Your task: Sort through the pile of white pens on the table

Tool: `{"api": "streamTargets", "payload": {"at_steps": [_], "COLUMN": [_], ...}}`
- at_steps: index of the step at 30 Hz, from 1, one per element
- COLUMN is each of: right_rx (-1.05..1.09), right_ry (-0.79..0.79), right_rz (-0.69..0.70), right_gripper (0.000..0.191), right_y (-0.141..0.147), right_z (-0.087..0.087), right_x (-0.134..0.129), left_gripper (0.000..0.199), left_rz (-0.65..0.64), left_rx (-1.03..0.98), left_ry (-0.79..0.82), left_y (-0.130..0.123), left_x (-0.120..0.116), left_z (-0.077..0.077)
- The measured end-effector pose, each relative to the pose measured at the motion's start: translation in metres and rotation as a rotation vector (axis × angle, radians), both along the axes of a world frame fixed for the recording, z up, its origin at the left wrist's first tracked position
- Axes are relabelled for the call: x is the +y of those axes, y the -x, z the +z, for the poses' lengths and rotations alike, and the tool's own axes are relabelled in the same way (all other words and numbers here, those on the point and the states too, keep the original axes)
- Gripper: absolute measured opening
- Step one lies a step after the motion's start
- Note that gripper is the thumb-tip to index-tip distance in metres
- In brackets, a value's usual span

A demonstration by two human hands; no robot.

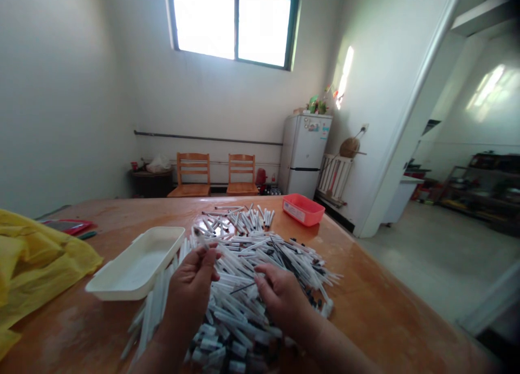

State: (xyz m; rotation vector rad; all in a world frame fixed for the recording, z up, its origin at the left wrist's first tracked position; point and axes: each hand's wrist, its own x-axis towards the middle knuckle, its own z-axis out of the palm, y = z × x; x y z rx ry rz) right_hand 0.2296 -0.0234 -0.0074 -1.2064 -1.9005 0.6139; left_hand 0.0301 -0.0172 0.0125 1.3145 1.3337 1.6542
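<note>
Above a heap of pen parts [239, 249], both my hands are raised, with fingers closed. My left hand [194, 279] pinches a translucent pen barrel [202, 239] that tilts up to the left and has a dark end; its lower part is hidden by my fingers. In my right hand [280, 294], thumb and forefinger grip a thin dark pen refill [242, 288] pointing left. The heap under them mixes clear barrels, dark refills and, nearest me, clear caps [211, 342]. Several finished-looking white pens [252, 218] lie at the far side.
Left of the heap stands a cream tray [122, 271], beside a yellow plastic bag [36, 271]. A red basket [304, 209] sits at the table's far right. Beyond the wooden table [377, 309] are two chairs [193, 171] and a fridge [304, 152].
</note>
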Motion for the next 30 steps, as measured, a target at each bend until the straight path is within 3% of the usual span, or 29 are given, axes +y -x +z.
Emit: {"api": "streamTargets", "payload": {"at_steps": [5, 8, 12, 18, 23, 28, 30], "right_rx": [0.368, 0.449, 0.358, 0.179, 0.206, 0.142, 0.109], "right_ry": [0.156, 0.2, 0.144, 0.063, 0.131, 0.195, 0.173], "right_rz": [0.034, 0.052, 0.023, 0.017, 0.072, 0.065, 0.081], "right_gripper": [0.031, 0.04, 0.045, 0.037, 0.018, 0.044, 0.044], "right_y": [-0.004, -0.007, -0.01, -0.017, -0.022, -0.023, -0.024], "right_z": [0.003, 0.006, 0.009, 0.017, 0.019, 0.017, 0.018], "right_x": [-0.002, -0.001, 0.001, 0.001, 0.004, 0.006, 0.005], "left_gripper": [0.035, 0.036, 0.037, 0.035, 0.033, 0.033, 0.032], "left_rz": [-0.089, -0.089, -0.062, -0.105, -0.133, -0.138, -0.144], "left_rx": [0.699, 0.926, 1.15, 1.279, 1.29, 1.327, 1.329], "left_ry": [-0.227, -0.217, -0.156, -0.097, -0.063, -0.043, -0.038], "left_y": [-0.008, -0.016, -0.019, -0.019, -0.02, -0.021, -0.021], "left_x": [-0.008, -0.009, -0.008, -0.007, -0.008, -0.008, -0.008], "left_z": [-0.007, -0.012, -0.015, -0.012, -0.011, -0.009, -0.008]}}
